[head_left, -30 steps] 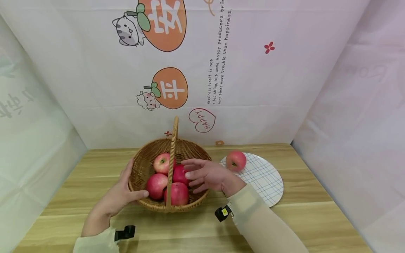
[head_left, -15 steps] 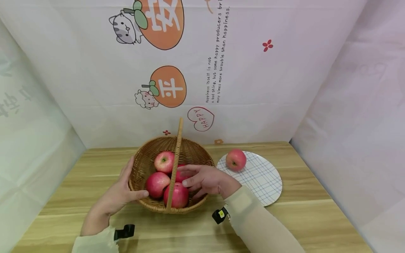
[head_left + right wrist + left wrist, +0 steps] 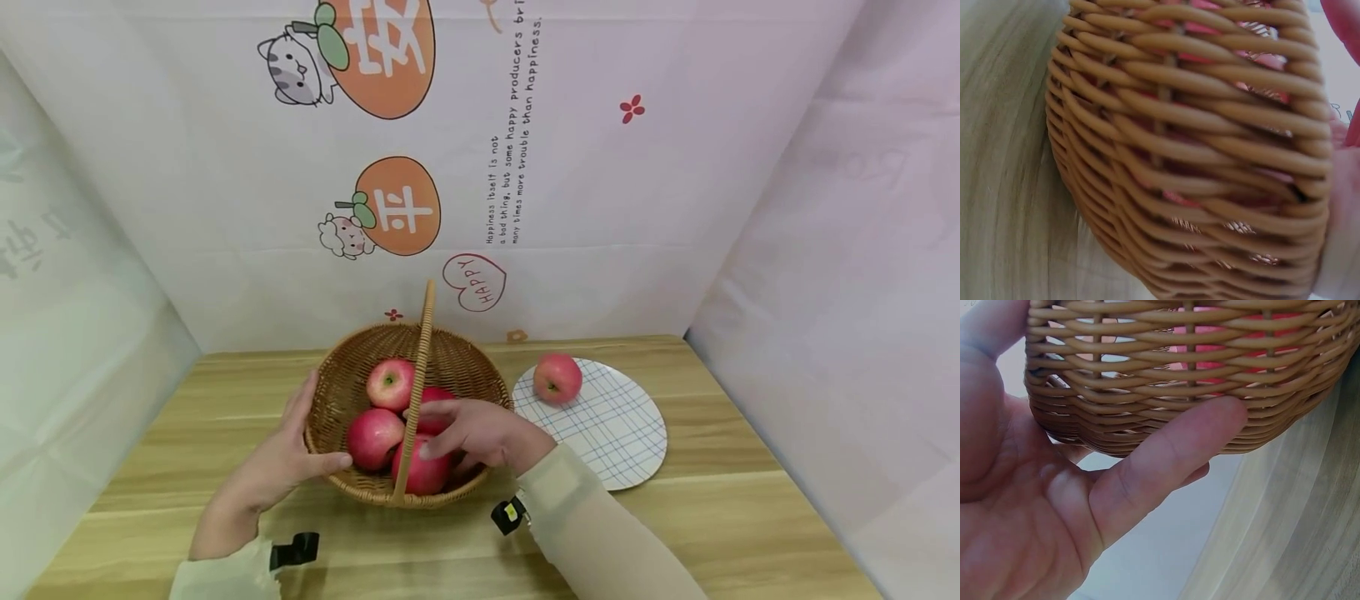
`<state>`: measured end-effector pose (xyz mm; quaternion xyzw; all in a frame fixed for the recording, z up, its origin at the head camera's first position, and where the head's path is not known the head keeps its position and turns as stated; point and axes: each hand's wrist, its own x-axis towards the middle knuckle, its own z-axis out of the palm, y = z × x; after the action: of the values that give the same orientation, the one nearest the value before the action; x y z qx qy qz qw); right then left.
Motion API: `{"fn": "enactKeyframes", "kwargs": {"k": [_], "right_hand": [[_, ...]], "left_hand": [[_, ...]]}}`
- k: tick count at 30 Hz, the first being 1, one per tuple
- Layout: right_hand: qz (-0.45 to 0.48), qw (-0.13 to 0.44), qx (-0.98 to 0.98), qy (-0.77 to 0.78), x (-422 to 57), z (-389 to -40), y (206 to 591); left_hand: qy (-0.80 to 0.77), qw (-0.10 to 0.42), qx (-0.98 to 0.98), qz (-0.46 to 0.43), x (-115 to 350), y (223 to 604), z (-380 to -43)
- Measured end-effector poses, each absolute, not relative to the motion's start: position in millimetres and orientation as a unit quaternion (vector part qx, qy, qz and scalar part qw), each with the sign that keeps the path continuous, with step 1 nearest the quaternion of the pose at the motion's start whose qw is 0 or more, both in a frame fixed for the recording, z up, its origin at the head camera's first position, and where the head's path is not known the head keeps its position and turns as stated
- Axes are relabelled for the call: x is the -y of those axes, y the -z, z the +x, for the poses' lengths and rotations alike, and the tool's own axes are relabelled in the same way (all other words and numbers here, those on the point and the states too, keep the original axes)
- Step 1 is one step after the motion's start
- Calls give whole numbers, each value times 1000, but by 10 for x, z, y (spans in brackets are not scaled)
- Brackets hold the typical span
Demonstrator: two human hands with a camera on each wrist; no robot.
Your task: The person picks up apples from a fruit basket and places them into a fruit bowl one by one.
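A brown wicker basket (image 3: 468, 367) with a tall arched handle (image 3: 422, 367) contains several apples. My left hand (image 3: 281, 458) rests spread against the basket's left side, its thumb at the front rim. In the left wrist view a straight digit (image 3: 1160, 453) lies along the woven wall. My right hand (image 3: 483, 433) reaches over the right rim, fingers loosely bent. Its thumb is at the front apple (image 3: 423, 475), and its index finger passes behind the handle over a darker red apple (image 3: 437, 398). Its other fingertips are hidden. Two more apples, one pale-topped (image 3: 390, 383) and one red (image 3: 371, 437), lie left of the handle.
Right of the basket lies a round white mat (image 3: 622, 433) with blue grid lines, a single apple (image 3: 557, 379) near its upper left edge. Both stand on a wooden table (image 3: 720, 517). Printed cloth walls (image 3: 585, 208) close off the back and both sides.
My right hand has moved left and slightly down, in among the apples. The basket's handle has leaned to the right. My left hand stays at the basket's side.
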<state>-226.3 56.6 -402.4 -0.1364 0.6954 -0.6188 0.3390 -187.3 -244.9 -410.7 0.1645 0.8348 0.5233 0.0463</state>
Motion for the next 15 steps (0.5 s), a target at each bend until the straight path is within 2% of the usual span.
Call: {"fn": "enactKeyframes", "kwargs": {"k": [8, 15], "right_hand": [[-154, 331, -729, 579, -477, -2233, 4063], [-181, 289, -783, 519, -404, -2221, 4065]], "left_hand": [[-530, 52, -830, 164, 2465, 4126, -1882], [-532, 51, -827, 173, 2465, 4092, -1876]]}}
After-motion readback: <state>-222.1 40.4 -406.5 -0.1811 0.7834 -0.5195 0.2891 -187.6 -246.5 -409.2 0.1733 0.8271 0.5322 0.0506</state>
